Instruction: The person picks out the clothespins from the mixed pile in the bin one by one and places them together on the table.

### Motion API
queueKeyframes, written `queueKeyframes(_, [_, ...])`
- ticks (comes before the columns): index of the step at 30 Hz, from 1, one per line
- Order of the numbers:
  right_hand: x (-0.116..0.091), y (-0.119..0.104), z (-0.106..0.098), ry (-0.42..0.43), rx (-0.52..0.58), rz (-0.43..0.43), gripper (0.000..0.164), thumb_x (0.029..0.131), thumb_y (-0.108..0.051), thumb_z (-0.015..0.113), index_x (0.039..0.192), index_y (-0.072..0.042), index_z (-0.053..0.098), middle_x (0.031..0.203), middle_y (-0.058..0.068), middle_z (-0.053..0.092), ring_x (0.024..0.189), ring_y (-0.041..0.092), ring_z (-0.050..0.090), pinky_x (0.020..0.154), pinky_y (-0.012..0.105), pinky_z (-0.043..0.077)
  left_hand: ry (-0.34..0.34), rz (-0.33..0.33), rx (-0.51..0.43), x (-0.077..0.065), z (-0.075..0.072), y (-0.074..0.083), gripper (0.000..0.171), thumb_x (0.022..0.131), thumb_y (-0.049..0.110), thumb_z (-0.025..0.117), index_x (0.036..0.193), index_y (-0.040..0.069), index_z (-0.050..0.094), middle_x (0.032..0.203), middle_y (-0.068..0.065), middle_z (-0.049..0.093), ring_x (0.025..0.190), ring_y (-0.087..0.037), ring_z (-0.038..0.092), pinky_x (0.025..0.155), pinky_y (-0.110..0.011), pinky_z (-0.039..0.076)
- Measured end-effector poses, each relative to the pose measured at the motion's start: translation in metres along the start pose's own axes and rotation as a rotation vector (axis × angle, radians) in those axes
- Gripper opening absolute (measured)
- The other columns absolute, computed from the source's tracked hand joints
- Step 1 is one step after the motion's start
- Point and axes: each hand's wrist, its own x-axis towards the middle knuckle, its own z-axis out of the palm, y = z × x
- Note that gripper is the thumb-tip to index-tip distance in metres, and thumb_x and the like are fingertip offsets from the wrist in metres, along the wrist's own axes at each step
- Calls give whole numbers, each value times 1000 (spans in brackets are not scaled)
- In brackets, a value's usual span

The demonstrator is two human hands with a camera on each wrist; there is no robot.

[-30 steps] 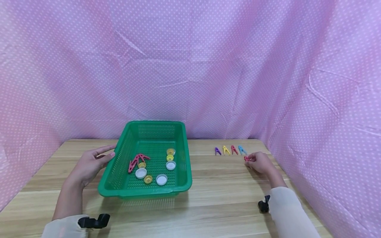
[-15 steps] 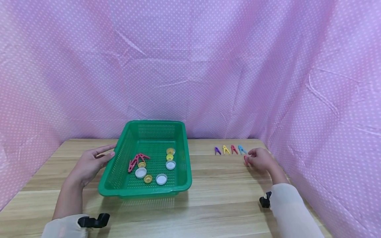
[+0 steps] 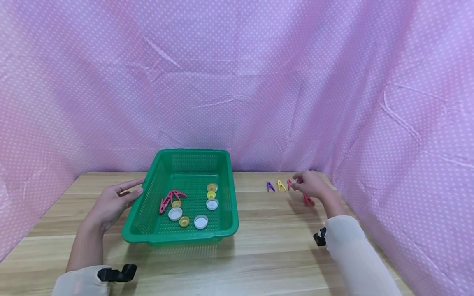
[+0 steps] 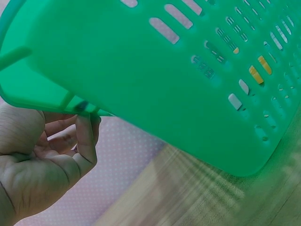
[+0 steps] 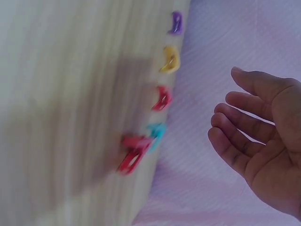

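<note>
My left hand (image 3: 111, 205) grips the left rim of a green plastic basket (image 3: 235, 197); in the left wrist view its fingers curl up under the rim. Inside the basket lie pink clothespins (image 3: 168, 200) and several bottle caps, among them a white cap (image 3: 175, 213) and a yellow one (image 3: 211, 195). My right hand (image 3: 314, 187), holding nothing, hovers at the back right with fingers loosely bent. Beneath it a red clothespin (image 3: 308, 200) stands on the table. Purple (image 3: 270, 187), yellow (image 3: 281, 186) and red (image 3: 289, 184) clothespins stand in a row; the blue clothespin (image 5: 156, 135) is hidden in the head view.
The wooden table (image 3: 274, 246) ends at a pink dotted cloth (image 3: 237, 90) hanging behind it and along the sides. The basket occupies the left middle of the table, close to the back edge.
My right hand has let go of the red clothespin, which now stands in front of the row, and has risen back and to the left. The left hand and basket have stayed put.
</note>
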Motion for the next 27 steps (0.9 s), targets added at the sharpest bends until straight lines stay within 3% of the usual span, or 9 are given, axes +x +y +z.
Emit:
queueKeyframes(5, [12, -24, 1, 10, 51, -66, 39, 97, -16, 68, 123, 14, 65, 89, 12, 71, 75, 21, 65, 70, 39, 58, 4, -9, 5, 1, 0, 0, 68, 103, 37, 62, 155, 0, 40, 120, 7, 68, 105, -2, 67, 89, -22, 58])
queueKeyframes(10, [26, -54, 1, 20, -28, -116, 39, 97, -21, 69, 121, 9, 69, 97, 13, 73, 82, 21, 67, 80, 44, 59, 9, -16, 22, 1, 0, 0, 68, 103, 39, 63, 155, 1, 41, 124, 7, 67, 106, 2, 65, 91, -21, 57])
queueKeyframes(14, [38, -81, 3, 13, -52, -158, 39, 96, -22, 70, 121, 7, 70, 95, 11, 73, 78, 19, 66, 79, 41, 59, 12, -10, 27, 0, 0, 1, 68, 103, 38, 63, 155, 0, 42, 125, 7, 66, 106, 3, 65, 91, -21, 57])
queueKeyframes(23, [56, -139, 11, 6, -95, -262, 39, 101, -25, 66, 129, 3, 67, 86, 5, 68, 72, 15, 58, 73, 35, 56, 5, -8, 31, 0, 0, 1, 67, 104, 38, 62, 155, 1, 41, 125, 1, 68, 106, 0, 66, 92, -22, 57])
queueKeyframes(27, [62, -163, 15, -4, -93, -303, 37, 102, -24, 66, 129, 1, 67, 91, 8, 71, 78, 19, 63, 74, 35, 57, 6, -7, 18, 0, 0, 0, 66, 104, 36, 62, 155, 1, 41, 122, -1, 68, 104, -4, 67, 91, -23, 58])
